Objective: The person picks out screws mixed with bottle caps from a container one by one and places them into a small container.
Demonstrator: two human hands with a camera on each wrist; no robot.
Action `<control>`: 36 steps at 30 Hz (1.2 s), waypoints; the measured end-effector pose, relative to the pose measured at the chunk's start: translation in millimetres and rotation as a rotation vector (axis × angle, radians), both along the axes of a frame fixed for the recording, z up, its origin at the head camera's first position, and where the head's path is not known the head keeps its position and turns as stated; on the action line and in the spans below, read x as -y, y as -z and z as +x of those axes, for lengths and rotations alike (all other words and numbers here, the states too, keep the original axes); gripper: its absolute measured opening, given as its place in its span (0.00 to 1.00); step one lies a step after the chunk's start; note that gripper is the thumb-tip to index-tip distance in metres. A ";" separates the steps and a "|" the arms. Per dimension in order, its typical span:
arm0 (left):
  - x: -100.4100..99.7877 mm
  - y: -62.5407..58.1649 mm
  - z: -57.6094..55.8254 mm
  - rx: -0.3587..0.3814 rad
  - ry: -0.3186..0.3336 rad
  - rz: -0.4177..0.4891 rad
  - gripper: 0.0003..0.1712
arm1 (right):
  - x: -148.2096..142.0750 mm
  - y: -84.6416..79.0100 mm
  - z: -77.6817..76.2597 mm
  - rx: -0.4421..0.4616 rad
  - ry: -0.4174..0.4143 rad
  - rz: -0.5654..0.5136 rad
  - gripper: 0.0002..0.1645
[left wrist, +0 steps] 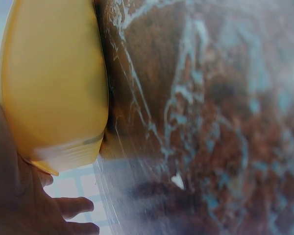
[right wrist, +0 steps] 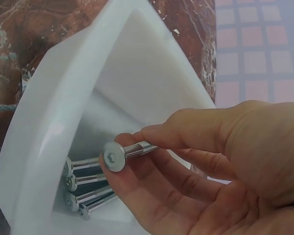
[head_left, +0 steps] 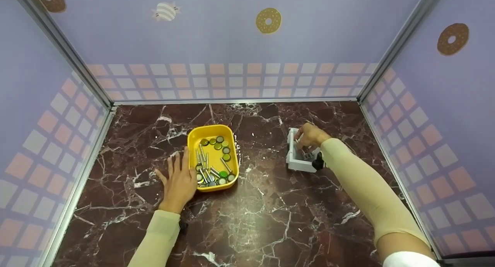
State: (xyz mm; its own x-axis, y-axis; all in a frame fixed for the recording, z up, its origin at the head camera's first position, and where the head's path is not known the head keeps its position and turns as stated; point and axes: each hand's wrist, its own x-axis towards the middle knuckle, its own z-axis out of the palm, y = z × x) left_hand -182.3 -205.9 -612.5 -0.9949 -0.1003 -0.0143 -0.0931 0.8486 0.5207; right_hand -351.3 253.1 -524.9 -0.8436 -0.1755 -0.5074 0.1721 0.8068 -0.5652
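Observation:
A yellow tray (head_left: 212, 130) holds several bolts (head_left: 203, 159) and several bottle caps (head_left: 226, 157), some green and some silvery. Along its left side lies my left hand (head_left: 178, 186), fingers straight and spread, touching the wall; the left wrist view shows the tray's yellow outer side (left wrist: 54, 73) against this hand (left wrist: 29, 200). To the right, my right hand (head_left: 311, 136) is inside a white bin (head_left: 301, 165). Between thumb and fingers it pinches a bolt (right wrist: 115, 156) with a flat hex-socket head. Several similar bolts (right wrist: 83, 183) lie on the bin's floor below the fingers.
The dark red marbled tabletop (head_left: 259, 216) runs beneath both containers, with a wide stretch between them. Lilac panels with pink and white squares (head_left: 236, 79) close off the back and both sides. A metal strip (head_left: 239, 101) edges the table's back.

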 end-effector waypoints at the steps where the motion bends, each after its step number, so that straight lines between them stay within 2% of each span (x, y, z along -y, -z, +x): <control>1: 0.1 0.0 0.0 0.000 0.000 -0.002 0.42 | -0.3 0.7 -0.1 -0.002 -0.002 0.004 0.30; 9: 1.8 -0.1 1.5 0.015 -0.002 -0.006 0.43 | -2.4 5.7 0.1 -0.007 0.026 -0.018 0.34; 15: 2.2 -0.9 1.1 0.020 -0.004 -0.017 0.43 | -2.4 4.5 2.7 -0.042 0.029 -0.001 0.32; 18: 1.4 -1.7 0.3 0.025 -0.003 -0.022 0.43 | -2.8 2.9 4.1 -0.100 0.008 0.041 0.30; 25: 0.2 -1.2 0.3 0.010 -0.002 -0.010 0.43 | -4.6 -6.3 12.2 -0.283 -0.098 0.149 0.29; 32: 0.3 -0.7 1.0 0.000 0.000 0.001 0.43 | 0.1 -12.2 21.0 -0.394 -0.112 0.175 0.24; 36: 0.2 -0.5 0.2 0.008 0.000 -0.004 0.42 | 3.8 -13.1 25.2 -0.429 -0.103 0.187 0.25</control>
